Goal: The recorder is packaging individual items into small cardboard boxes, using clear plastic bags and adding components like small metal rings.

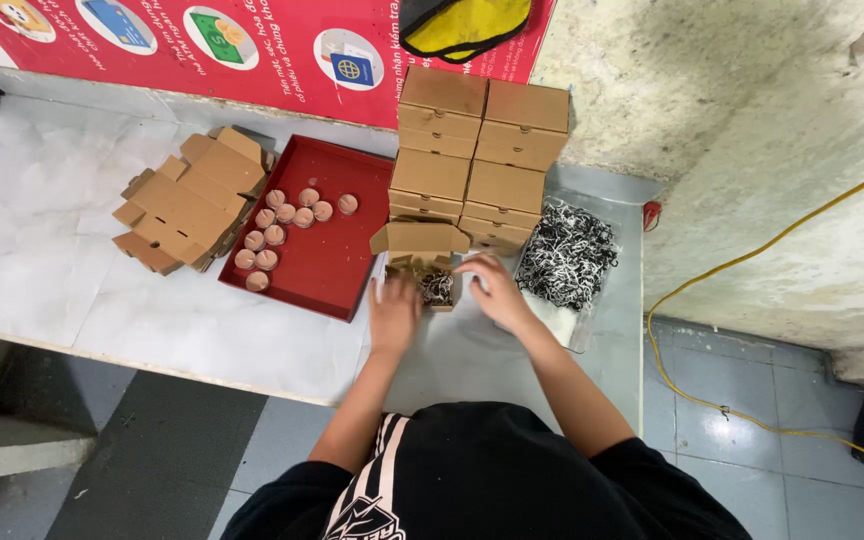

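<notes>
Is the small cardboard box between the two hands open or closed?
Open. The small cardboard box has its lid flap standing up at the back, and black-and-white shredded paper shows inside. The left hand and right hand touch its sides.

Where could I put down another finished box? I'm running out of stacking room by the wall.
Bare table lies left of the flat cardboard blanks, and along the near edge below the red tray. It is crowded around the open box, where the left hand and right hand work between tray, stacked boxes and shredded paper.
</notes>
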